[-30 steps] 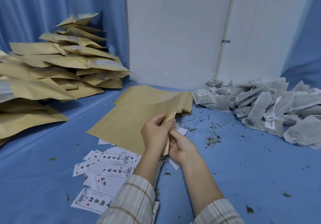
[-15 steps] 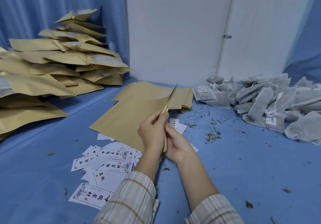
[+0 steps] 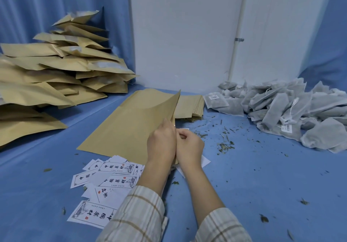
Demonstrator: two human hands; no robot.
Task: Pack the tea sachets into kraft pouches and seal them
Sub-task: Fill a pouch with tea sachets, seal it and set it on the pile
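Observation:
I hold an empty kraft pouch nearly on edge above the blue table. My left hand grips its near end from the left side. Pressed against it from the right, my right hand pinches the same end with curled fingers. Behind the held pouch lies a flat stack of empty kraft pouches. A heap of grey mesh tea sachets with small labels fills the right back of the table.
A tall pile of filled kraft pouches rises at the left. White printed labels lie scattered in front of my left forearm. Loose tea bits litter the blue cloth at centre right. A white wall stands behind.
The held pouch has swung up from lying flat to standing on edge. Both hands have closed together at its near end and shifted slightly toward the back.

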